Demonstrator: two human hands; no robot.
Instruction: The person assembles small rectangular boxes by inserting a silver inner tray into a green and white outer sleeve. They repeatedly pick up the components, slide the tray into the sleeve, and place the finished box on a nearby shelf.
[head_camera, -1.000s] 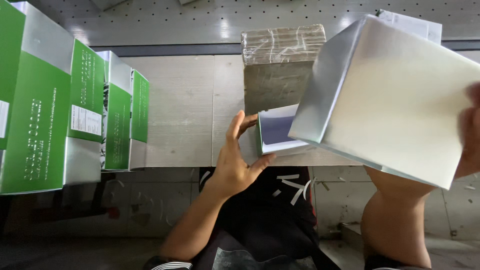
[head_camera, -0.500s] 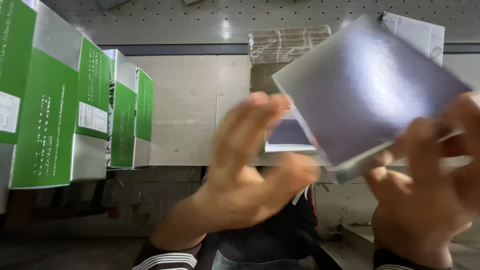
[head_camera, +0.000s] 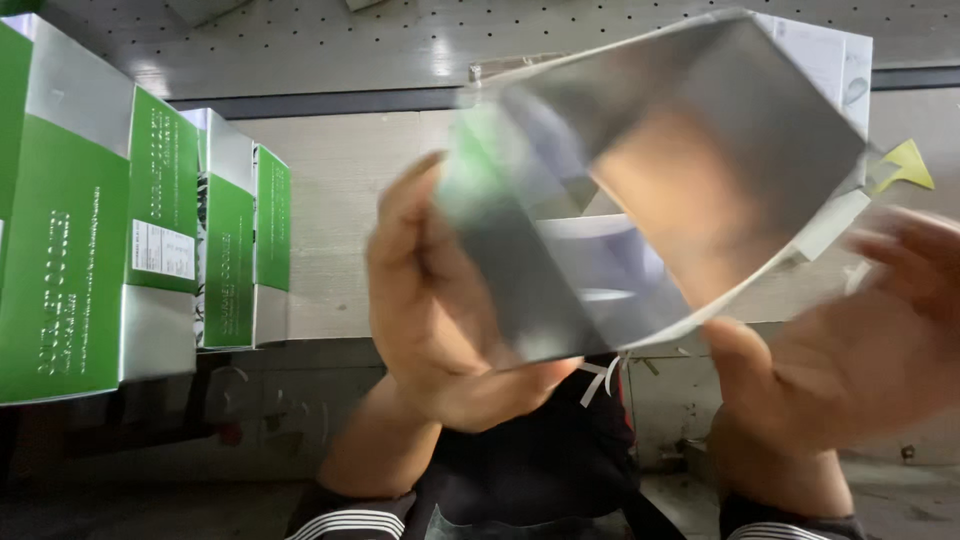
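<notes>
Silver box (head_camera: 650, 190), blurred, fills centre to upper right of the frame, tilted on a corner. Left hand (head_camera: 440, 310) at centre, left of and under the box, fingers curled around its left edge, gripping it. Right hand (head_camera: 850, 350) at lower right, below the box's right corner, thumb (head_camera: 740, 350) up against the bottom edge, fingers spread and blurred; hold on the box unclear. Green and silver boxes (head_camera: 150, 220) stand in a row at left of the frame. Pale wooden table (head_camera: 330, 200) lies behind.
</notes>
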